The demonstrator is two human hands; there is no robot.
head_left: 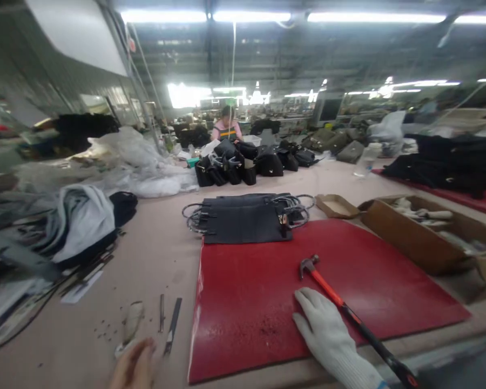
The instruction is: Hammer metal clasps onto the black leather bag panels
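Note:
My right hand (324,327), in a white knit glove, lies flat and open on the red mat (267,292), just left of a hammer (348,310) with an orange and black handle. My bare left hand (133,367) shows at the bottom edge on the beige table, blurred, near a small white object (132,321) and two thin metal tools (170,324). A stack of flat black leather pieces with metal ring handles (243,219) lies at the mat's far edge.
Open cardboard boxes (421,232) sit at the right. Cloth and plastic heaps (81,216) cover the left. Finished black handbags (238,162) stand further back, with a person seated behind them. Dark fabric (449,156) lies at the far right.

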